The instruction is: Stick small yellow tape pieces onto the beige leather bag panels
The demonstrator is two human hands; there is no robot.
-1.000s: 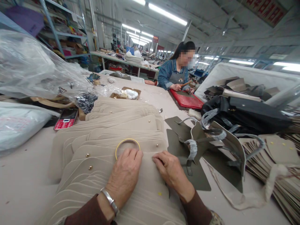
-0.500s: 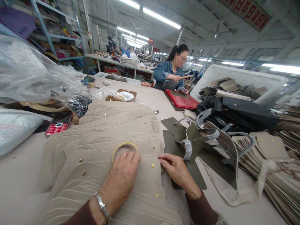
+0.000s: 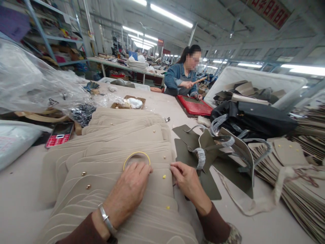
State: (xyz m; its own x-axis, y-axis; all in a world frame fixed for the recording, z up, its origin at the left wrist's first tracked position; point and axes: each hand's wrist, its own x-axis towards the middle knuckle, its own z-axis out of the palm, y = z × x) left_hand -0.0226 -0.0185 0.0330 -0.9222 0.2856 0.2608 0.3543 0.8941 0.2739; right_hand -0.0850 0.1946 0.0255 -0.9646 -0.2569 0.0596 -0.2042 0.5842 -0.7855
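Note:
Beige leather panels (image 3: 101, 171) lie overlapped in a long stack before me, some with small gold studs. My left hand (image 3: 130, 186) rests on the stack, fingers curled round a yellow ring (image 3: 137, 153) that looks like a roll of tape. Most of the ring is hidden under that hand. At the right edge of an upper panel, my right hand (image 3: 186, 179) has thumb and forefinger close together, seemingly pinching the edge. Between the hands, a small yellow piece (image 3: 164, 176) sits on a panel. Nearer me lies another yellow piece (image 3: 168, 207).
Dark green bag parts (image 3: 210, 156) with wrapped handles lie to the right, beside a black bag (image 3: 254, 117) and more stacked panels (image 3: 299, 189). At left are a phone (image 3: 60, 135) and plastic bags (image 3: 38, 78). Across the table, a co-worker (image 3: 181, 73) holds a hammer over a red pad (image 3: 194, 105).
The whole view has shifted slightly. My hands keep nearly the same places on the stack, the left still on the yellow ring, the right still at the panel's edge.

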